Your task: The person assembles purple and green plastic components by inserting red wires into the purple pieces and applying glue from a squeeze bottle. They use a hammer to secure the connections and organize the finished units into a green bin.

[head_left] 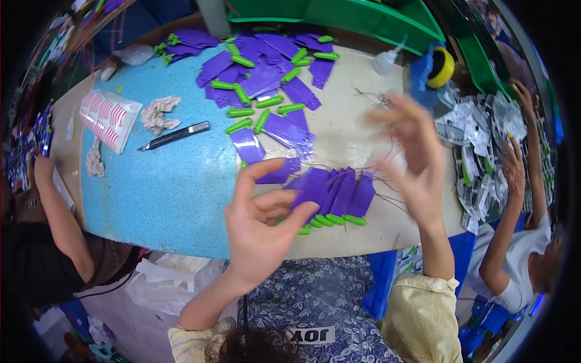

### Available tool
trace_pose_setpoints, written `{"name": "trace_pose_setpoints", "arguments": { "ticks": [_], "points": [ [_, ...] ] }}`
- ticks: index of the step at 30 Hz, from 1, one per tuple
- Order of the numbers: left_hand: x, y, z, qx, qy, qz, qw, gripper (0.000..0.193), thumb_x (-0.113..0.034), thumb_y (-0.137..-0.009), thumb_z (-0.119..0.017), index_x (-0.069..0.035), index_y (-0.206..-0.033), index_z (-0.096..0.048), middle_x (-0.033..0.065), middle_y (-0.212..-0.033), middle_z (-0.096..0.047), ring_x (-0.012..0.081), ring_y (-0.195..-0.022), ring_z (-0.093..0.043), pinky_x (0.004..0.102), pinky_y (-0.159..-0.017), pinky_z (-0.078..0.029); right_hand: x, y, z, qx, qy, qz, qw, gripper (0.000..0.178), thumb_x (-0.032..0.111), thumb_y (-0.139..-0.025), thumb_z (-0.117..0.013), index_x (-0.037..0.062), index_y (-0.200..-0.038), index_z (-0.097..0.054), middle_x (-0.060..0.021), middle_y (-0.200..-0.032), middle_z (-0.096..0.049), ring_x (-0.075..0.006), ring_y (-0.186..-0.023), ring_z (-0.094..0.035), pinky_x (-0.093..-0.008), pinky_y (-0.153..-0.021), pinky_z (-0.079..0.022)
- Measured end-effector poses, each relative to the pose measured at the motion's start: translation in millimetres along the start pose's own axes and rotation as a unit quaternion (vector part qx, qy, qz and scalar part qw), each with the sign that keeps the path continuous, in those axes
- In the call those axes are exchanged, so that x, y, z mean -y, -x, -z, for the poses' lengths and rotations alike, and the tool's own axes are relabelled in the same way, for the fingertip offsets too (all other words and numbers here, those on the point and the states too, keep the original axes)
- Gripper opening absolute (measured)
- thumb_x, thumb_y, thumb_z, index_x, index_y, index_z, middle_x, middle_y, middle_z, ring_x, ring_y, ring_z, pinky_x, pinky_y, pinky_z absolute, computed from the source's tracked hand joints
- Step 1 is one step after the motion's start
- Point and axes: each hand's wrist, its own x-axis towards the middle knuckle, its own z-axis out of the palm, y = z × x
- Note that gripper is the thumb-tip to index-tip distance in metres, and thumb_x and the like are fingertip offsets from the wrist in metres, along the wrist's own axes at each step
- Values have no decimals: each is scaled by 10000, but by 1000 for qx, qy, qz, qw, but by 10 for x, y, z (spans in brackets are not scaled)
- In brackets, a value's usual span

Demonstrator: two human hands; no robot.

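Note:
My left hand pinches a flat purple plastic piece between thumb and fingers. Beside it, several like purple pieces stand in an overlapping row, with bright green rounded ends toward me. Thin dark wires run out from this row to the right. Above those wires, my right hand is raised and smeared by motion; its upper fingers look stretched out, but I cannot make out whether the thumb side holds a wire. Beyond my hands lies a loose pile of purple pieces with green ends.
On the blue mat lie a utility knife, a crumpled rag and a striped packet. A squeeze bottle and yellow tape roll stand at the back right. Co-workers' arms reach in at left and right, near clear plastic parts.

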Motion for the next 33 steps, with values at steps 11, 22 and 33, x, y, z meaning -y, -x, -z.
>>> {"name": "trace_pose_setpoints", "arguments": {
  "ticks": [11,22,33],
  "points": [
    [250,77,177,68,-497,-225,835,719,-167,-651,-867,37,-1245,-516,191,-1166,-562,377,-1085,-522,464,-923,-449,-113,516,839,142,104,-342,923,295,-74,-723,-750,-30,-1010,-698,-72,-901,-716,-92,-759,-668,-220,-681,-534],
    [432,114,88,85,-417,-203,882,557,-59,-667,-833,10,-1162,-587,149,-1065,-606,304,-993,-624,354,-815,-512,-464,846,-47,83,159,-68,981,498,73,-734,-804,-5,-1171,-577,-115,-886,-669,-202,-715,-653,-300,-650,-539],
    [555,114,-231,-46,-579,-277,766,391,-222,-727,-771,-24,-1010,-587,102,-909,-589,279,-857,-552,412,-827,-364,-333,420,118,-4,289,136,948,378,110,-739,-771,-3,-1073,-638,-116,-888,-651,-291,-844,-628,-387,-721,-516]
  ]
}}
